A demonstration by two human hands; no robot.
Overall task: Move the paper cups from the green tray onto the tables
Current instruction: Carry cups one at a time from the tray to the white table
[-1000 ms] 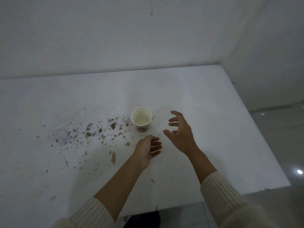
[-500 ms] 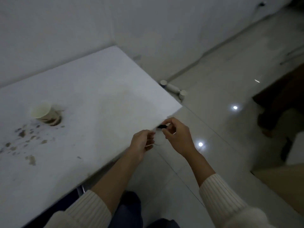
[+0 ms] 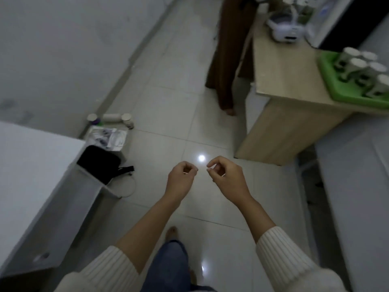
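Both hands hang over the pale tiled floor, holding nothing: the left hand has its grip curled loosely closed, the right hand likewise. The white paper cups stand upside down in the green plastic tray on the light wooden table, far right.

My green tray sits on the wooden desk at my far right, carrying a tight cluster of upright white paper cups with patterned sides.
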